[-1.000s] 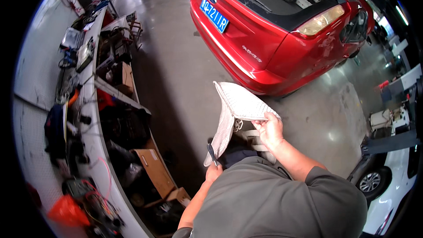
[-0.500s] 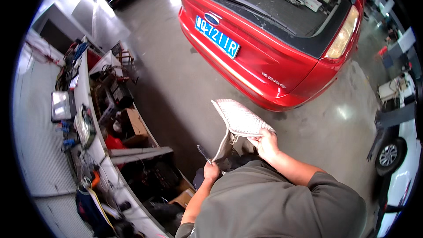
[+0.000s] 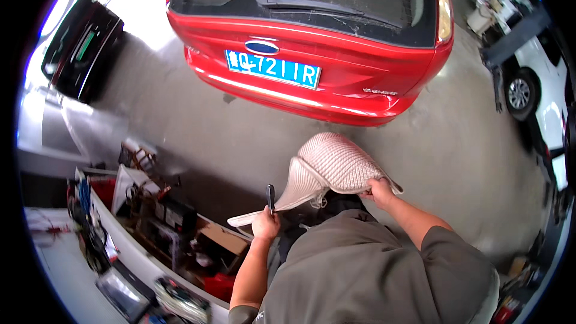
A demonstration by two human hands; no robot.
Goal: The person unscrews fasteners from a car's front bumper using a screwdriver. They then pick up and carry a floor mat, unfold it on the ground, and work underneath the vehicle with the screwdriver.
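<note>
A beige, ribbed and woven car seat cover (image 3: 343,159) hangs folded and curved between my two hands, in front of my body. My right hand (image 3: 378,192) grips its right edge, thumb on top. On the other side my left hand (image 3: 265,225) is closed around the cover's left end and a slim dark-handled tool (image 3: 270,198) that sticks upward from the fist. The tool's lower part is hidden in the fingers, so its kind cannot be told. Thin pale cords (image 3: 319,199) dangle under the middle of the cover.
Ahead stands a red hatchback (image 3: 336,78), its rear toward me. A cluttered workbench (image 3: 129,243) with boxes and a screen device (image 3: 125,293) runs along my left. A black car (image 3: 84,48) is at far left, a white car (image 3: 543,93) beside a lift post at right.
The view has turned left, bringing the black car further into the picture. The cover is spread wider between my hands, and my left hand has moved away from the right one.
</note>
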